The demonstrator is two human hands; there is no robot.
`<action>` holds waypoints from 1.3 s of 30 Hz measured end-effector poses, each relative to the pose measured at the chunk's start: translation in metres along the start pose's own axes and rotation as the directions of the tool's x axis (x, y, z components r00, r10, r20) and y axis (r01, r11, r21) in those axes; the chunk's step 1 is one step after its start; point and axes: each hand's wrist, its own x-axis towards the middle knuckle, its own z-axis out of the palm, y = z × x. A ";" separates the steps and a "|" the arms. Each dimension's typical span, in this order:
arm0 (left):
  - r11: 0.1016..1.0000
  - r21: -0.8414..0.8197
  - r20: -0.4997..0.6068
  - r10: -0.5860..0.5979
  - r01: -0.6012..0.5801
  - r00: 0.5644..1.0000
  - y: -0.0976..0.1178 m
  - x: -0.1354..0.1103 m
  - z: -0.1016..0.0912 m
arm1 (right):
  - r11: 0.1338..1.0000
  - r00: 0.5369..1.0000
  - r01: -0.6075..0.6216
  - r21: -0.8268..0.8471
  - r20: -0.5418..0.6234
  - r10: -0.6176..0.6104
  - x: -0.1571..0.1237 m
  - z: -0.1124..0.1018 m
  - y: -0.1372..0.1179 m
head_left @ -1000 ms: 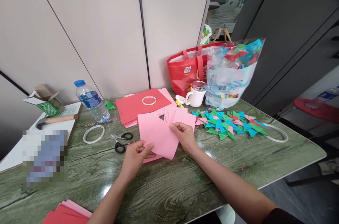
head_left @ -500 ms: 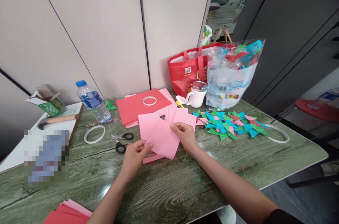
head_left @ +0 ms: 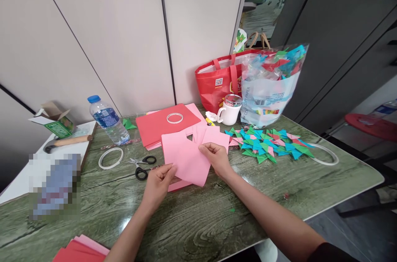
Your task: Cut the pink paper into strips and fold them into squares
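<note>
Pink sheet (head_left: 189,160) held just above the counter (head_left: 198,216), tilted as a diamond, long axis from upper left to lower right. Left hand (head_left: 159,183) grip pinched on its lower-left edge, right hand (head_left: 217,158) grip pinched on its right corner. One pair of scissors (head_left: 142,165) lies just left; three white tape rings (head_left: 111,157) lie about.

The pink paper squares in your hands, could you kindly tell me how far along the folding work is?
Done: a pile of folded paper stars lies on the table, and more fill the clear plastic bag. In hand: the left hand and right hand each hold an edge of a flat pink sheet, unfolded. Left: the red and pink sheets behind, and another stack at the near edge.
</note>
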 end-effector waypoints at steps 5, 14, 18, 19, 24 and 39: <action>0.997 0.062 0.093 0.044 -0.050 0.995 0.007 -0.003 -0.001 | 0.999 0.998 -0.012 -0.039 0.067 0.015 -0.002 0.001 -0.003; 0.967 0.208 0.187 0.110 -0.149 0.976 0.012 -0.003 -0.003 | 0.986 0.935 0.004 -0.167 0.349 0.056 -0.014 0.009 -0.006; 0.955 0.256 0.239 0.089 -0.151 0.967 0.012 -0.002 -0.004 | 0.984 0.924 0.011 -0.179 0.378 0.058 -0.014 0.008 -0.006; 0.951 0.269 0.232 0.088 -0.151 0.969 0.011 -0.001 -0.004 | 0.983 0.923 0.011 -0.184 0.379 0.060 -0.013 0.008 -0.006; 0.935 0.315 0.196 0.103 -0.163 0.975 0.005 0.000 -0.004 | 0.974 0.930 0.031 -0.223 0.364 0.054 -0.014 0.009 -0.006; 0.946 0.238 -0.163 0.261 -0.219 0.951 -0.018 0.012 -0.025 | 0.956 0.782 -0.286 -0.058 0.563 0.268 -0.019 0.009 -0.007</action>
